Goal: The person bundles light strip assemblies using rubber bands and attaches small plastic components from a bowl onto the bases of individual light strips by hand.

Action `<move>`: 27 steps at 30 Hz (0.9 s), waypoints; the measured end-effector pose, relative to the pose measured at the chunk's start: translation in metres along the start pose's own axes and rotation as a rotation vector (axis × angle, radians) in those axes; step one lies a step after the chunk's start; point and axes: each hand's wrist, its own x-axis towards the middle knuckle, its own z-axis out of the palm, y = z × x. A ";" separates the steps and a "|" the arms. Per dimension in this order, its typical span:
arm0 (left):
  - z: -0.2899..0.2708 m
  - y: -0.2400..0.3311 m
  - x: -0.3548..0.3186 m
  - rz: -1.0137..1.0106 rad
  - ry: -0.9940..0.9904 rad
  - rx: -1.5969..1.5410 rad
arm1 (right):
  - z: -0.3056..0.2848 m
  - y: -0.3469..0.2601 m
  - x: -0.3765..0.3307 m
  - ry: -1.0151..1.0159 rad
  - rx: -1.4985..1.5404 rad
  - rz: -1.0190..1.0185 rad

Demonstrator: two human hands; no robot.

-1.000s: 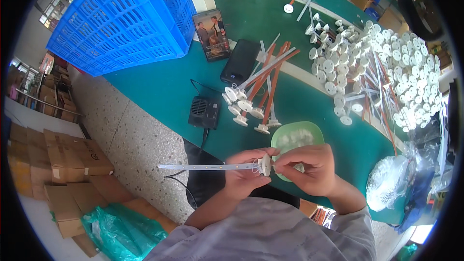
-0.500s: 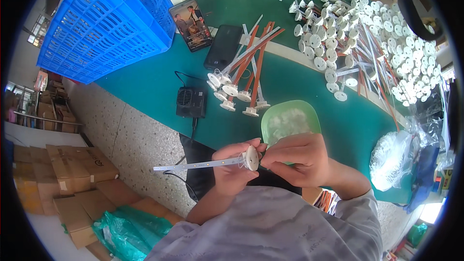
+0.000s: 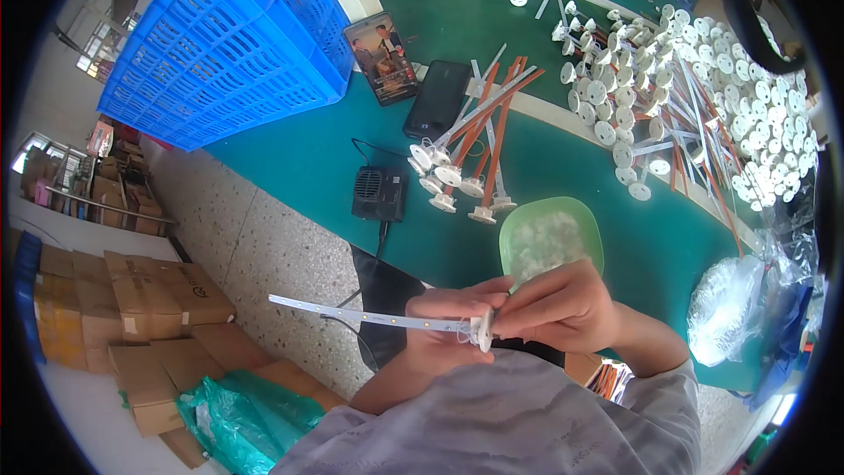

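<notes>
A white LED strip (image 3: 378, 318) with a round white cap (image 3: 482, 332) and thin wires at its right end is held in front of my body. My left hand (image 3: 437, 327) grips it near the cap, with the strip pointing out to the left. The fingers of my right hand (image 3: 563, 308) are pinched together at the right face of the cap; whatever they hold there is too small to make out. Just beyond my right hand stands a green bowl (image 3: 598, 237) with small whitish translucent pieces (image 3: 547, 242) in it.
On the green table (image 3: 290, 171) lie a bunch of capped strips (image 3: 470, 158), a small black fan-like device (image 3: 380, 193), a black power bank (image 3: 437, 98) and a phone (image 3: 381, 57). A blue crate (image 3: 220, 53) stands left; many capped strips (image 3: 651, 97) and a clear plastic bag (image 3: 716, 312) lie right.
The view has shifted, so the table things sit further right. The cap has turned more edge-on, and my right fingers have come up against its face.
</notes>
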 end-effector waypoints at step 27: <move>0.025 0.012 -0.002 -0.155 0.191 -0.011 | 0.015 0.008 -0.009 0.121 -0.719 -0.450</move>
